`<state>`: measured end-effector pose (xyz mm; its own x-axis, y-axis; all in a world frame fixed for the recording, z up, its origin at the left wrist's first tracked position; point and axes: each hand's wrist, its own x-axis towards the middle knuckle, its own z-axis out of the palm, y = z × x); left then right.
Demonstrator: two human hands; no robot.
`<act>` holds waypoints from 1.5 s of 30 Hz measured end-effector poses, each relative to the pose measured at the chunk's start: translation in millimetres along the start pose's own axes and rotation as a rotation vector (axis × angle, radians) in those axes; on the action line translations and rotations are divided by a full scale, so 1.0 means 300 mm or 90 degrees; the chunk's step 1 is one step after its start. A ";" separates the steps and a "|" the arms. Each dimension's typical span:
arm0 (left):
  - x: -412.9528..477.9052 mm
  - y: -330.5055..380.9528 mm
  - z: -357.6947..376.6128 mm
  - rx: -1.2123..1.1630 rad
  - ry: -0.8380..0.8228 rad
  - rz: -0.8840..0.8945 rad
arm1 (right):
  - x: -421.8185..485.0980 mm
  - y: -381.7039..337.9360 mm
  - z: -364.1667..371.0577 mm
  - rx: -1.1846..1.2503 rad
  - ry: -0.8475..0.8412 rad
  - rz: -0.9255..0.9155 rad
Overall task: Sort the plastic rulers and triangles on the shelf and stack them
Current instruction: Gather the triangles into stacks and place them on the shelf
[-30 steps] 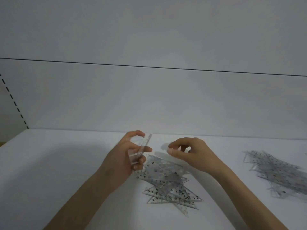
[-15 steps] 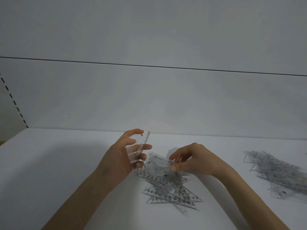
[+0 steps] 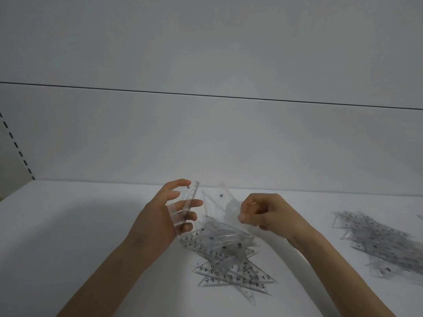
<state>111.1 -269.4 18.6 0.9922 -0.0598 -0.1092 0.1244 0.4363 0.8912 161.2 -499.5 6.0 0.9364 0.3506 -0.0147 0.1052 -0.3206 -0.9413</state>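
Over pile's (image 3: 229, 266) far edge, rulers (image 3: 191, 200) left, triangle (image 3: 223, 202) right.

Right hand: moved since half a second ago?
Yes. The right hand has risen off the central pile of rulers, toward the back edge of the shelf, pinching a blurred clear piece.

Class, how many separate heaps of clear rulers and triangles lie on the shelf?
2. The centre heap lies in the middle of the picture; the right heap lies near its right edge. A sliver at that edge may be a third.
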 end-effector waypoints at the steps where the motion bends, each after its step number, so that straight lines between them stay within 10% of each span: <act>1: 0.000 0.001 -0.002 -0.001 0.001 0.004 | -0.006 -0.012 -0.004 0.046 0.001 -0.017; 12: -0.011 -0.006 0.020 0.011 -0.078 0.001 | -0.051 -0.086 0.038 0.141 -0.088 -0.094; 29: -0.015 -0.060 0.036 -0.029 -0.192 0.011 | -0.052 -0.106 0.225 -0.157 0.109 -0.204; 36: -0.002 -0.026 0.019 -0.049 -0.084 0.023 | -0.016 -0.084 0.071 -0.115 0.193 -0.218; 45: 0.027 -0.010 -0.012 -0.039 0.014 0.012 | 0.001 -0.003 0.033 -0.370 -0.045 -0.031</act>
<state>118.7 -267.8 13.3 0.9943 -0.0320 -0.1019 0.1044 0.4913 0.8647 158.1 -490.5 3.4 0.9037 0.4279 -0.0178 0.3319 -0.7259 -0.6024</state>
